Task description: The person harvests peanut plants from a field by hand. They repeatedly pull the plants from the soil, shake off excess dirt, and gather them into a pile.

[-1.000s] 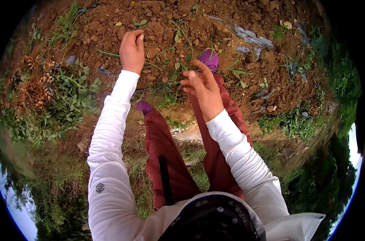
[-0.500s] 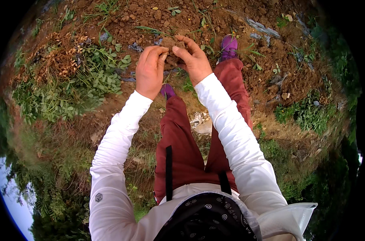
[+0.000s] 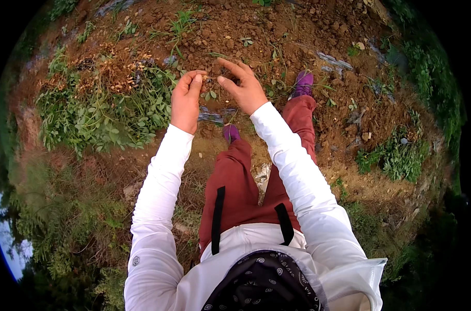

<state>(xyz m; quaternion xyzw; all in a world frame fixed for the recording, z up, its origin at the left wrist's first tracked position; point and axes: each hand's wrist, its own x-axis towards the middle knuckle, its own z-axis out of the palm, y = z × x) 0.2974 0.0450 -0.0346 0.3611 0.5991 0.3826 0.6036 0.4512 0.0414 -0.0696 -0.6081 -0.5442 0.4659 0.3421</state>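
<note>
Thumb and fingertips of my left hand (image 3: 186,98) are closed in a pinch. A small light-brown lump, which looks like a peanut pod (image 3: 204,78), shows at their tips. My right hand (image 3: 247,92) is held just beside it, thumb and fingers apart, with nothing visible between them. Both hands hover over loose brown soil. To their left lies a heap of pulled peanut plants (image 3: 103,111), green leaves nearest me and pale pods with roots (image 3: 113,78) toward the far side.
My purple shoes (image 3: 304,84) stand on the soil. A smaller bunch of pulled plants (image 3: 405,155) lies at the right. Torn strips of plastic film (image 3: 335,60) stick out of the ground. Weeds and dry grass (image 3: 80,207) cover the near left.
A soil clod between my hands no longer shows there. My right fingers have opened and moved slightly away from my left hand. The view has shifted, with the plant heap now nearer the hands.
</note>
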